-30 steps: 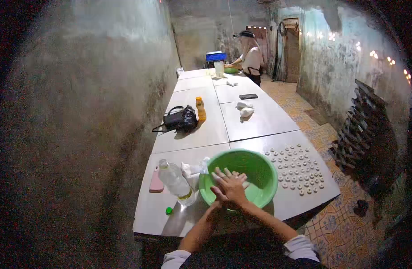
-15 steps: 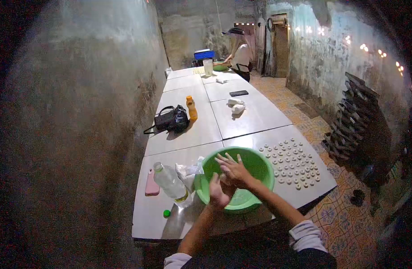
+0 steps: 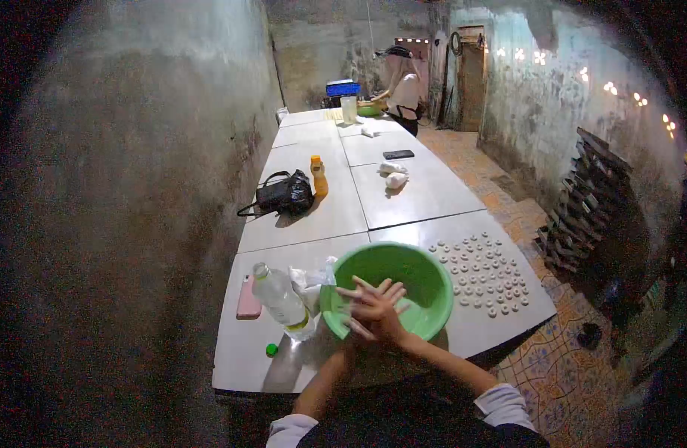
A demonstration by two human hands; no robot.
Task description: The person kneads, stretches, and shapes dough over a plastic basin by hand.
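Observation:
My right hand lies across my left hand, palms facing, over the near part of a large green basin. The fingers of both hands are stretched out and somewhat blurred. The right one hides much of the left, so whatever may be between the palms is out of sight. Beside the basin on the left are a white plastic bag and a clear, uncapped bottle. To its right, rows of small pale dough pieces, dimpled in the middle, lie on the table.
A pink phone and green cap sit at left. Farther along are a black bag, an orange bottle, white bundles and a dark phone. Another person stands at the far end by a green basin.
My hands have come together from a slanted, partly separated pose; the right now covers more of the left. The view has shifted slightly. Objects on the table stay put.

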